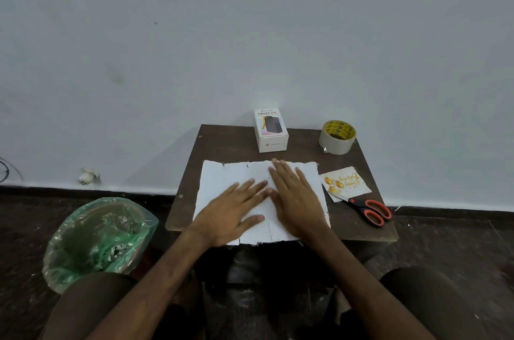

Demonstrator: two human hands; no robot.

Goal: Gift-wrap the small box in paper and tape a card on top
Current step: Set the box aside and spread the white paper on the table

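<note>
A sheet of white paper (222, 186) with ragged edges lies flat on the small dark table (358, 228). My left hand (233, 217) and my right hand (297, 198) both press flat on the sheet, fingers straight and spread. The small white box (270, 130) stands at the table's far edge, behind the paper and apart from it. A card (346, 182) with gold ornaments lies to the right of the sheet. A roll of clear tape (337, 137) sits at the far right corner.
Scissors (371, 210) with orange handles lie at the table's right edge, just below the card. A bin (97, 242) lined with a green bag stands on the floor to the left. A pale wall rises right behind the table.
</note>
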